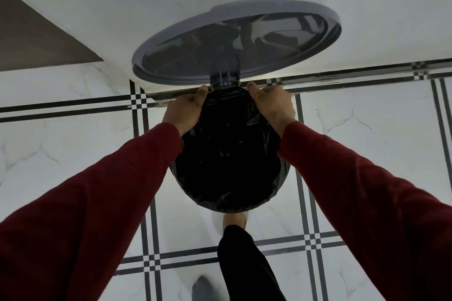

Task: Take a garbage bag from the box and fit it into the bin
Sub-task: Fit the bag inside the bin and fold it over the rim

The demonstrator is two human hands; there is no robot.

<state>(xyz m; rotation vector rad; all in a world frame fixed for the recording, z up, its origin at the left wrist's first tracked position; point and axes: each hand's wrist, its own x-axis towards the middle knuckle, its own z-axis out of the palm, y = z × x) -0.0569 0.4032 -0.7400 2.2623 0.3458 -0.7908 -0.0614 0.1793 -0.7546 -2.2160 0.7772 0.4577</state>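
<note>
Here, bin: upright on tiled floor, mouth facing up, lid raised against wall.
Bag: black, lining bin, opening upward.
Left hand: fingers clamped on bag at far rim.
Right hand: likewise.

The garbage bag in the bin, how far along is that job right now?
Mostly done: the black garbage bag already lines the bin, folded over the near rim, with the lid up. In hand: the left hand and right hand work its edge at the hinge side. Left: finish tucking and close the lid.
</note>
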